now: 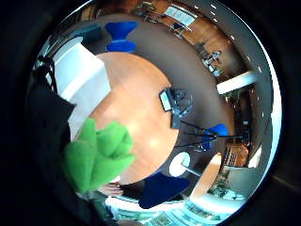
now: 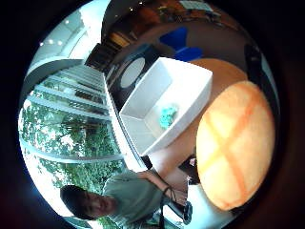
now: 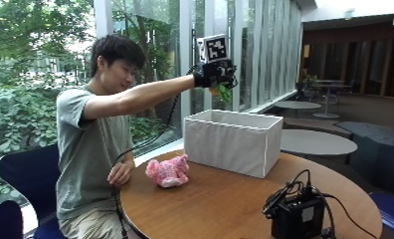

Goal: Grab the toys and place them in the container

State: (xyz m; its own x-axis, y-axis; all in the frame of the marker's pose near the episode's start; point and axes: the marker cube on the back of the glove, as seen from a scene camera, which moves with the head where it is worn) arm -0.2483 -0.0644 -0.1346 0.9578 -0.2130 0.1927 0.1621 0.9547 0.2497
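My gloved right hand (image 3: 213, 74) is raised high above the white fabric container (image 3: 233, 142) and grips a plush carrot. Its green leaves (image 3: 222, 92) hang below the fingers. The leaves (image 1: 99, 155) fill the edge of the little finger side palm view, and the orange body (image 2: 236, 143) looms large in the thumb side palm view. That same view looks down into the container (image 2: 143, 90), where a small teal toy (image 2: 167, 116) lies on the bottom. A pink plush toy (image 3: 168, 171) sits on the round wooden table (image 3: 230, 209), just left of the container.
A black device with cables (image 3: 296, 214) stands near the table's front right edge. The person's bare left hand (image 3: 121, 174) rests at the table edge beside the pink toy. Blue chairs (image 3: 21, 174) surround the table.
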